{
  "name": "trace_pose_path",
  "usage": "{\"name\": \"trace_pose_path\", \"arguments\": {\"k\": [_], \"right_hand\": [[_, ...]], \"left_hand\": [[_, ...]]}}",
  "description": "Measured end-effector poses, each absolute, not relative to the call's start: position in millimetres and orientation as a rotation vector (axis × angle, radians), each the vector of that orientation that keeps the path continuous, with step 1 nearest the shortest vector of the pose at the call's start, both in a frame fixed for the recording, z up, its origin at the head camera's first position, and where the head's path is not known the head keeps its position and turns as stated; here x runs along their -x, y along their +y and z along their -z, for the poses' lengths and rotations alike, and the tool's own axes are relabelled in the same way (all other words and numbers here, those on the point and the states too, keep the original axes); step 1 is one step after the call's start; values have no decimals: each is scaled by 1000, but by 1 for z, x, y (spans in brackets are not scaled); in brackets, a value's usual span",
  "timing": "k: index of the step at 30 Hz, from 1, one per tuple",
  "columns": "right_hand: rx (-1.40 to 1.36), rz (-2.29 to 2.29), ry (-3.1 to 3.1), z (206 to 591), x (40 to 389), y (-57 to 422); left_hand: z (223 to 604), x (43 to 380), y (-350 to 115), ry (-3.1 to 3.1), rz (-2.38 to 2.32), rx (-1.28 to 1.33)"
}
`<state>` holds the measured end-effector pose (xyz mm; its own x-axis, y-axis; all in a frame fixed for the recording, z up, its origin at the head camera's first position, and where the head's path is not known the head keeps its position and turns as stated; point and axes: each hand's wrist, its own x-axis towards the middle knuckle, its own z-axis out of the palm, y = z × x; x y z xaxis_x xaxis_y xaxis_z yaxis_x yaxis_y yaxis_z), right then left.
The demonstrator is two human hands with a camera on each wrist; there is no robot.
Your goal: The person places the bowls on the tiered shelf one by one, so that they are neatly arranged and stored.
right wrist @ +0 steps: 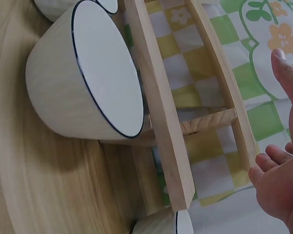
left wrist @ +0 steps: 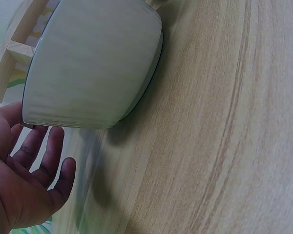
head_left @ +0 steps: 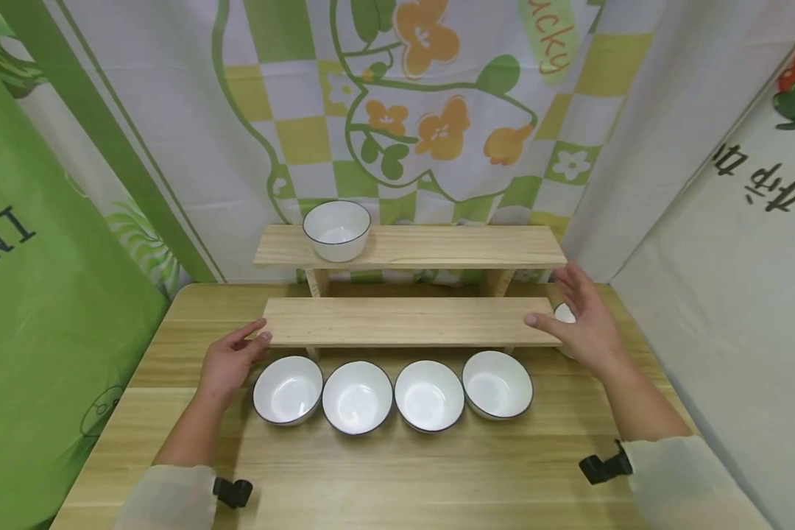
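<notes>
A two-tier wooden shelf stands on the table, with a lower board (head_left: pixel 404 321) and an upper board (head_left: pixel 437 246). My left hand (head_left: pixel 232 361) is at the lower board's left end, fingertips against or very near it; in the left wrist view a white bowl (left wrist: pixel 93 63) partly hides this hand (left wrist: pixel 29 180). At the right end, my right hand (head_left: pixel 586 324) is spread, thumb over the lower board's corner and fingers beside the upper board. The right wrist view shows this hand (right wrist: pixel 283 180) holding nothing. Several dark-rimmed white bowls (head_left: pixel 358 397) stand in a row before the shelf.
Another white bowl (head_left: pixel 338 232) sits on the upper board, towards the left. One more bowl (head_left: pixel 564 313) is partly hidden behind my right hand, beside the shelf. Patterned curtains (head_left: pixel 437 169) hang behind the wooden table (head_left: pixel 397 478), with cloth on both sides.
</notes>
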<state>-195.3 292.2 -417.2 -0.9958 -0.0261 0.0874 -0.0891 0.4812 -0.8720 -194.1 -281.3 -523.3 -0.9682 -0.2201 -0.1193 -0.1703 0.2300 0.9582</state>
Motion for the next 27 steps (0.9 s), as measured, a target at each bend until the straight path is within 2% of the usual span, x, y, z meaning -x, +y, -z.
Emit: {"name": "trace_pose_path", "arguments": {"k": [16, 27], "right_hand": [[-7, -1366, -2714, 437, 181, 325], [63, -1405, -2685, 458, 173, 349]], "left_hand": [[522, 195, -278, -2441, 1866, -377], [520, 194, -278, -2419, 1883, -375]]}}
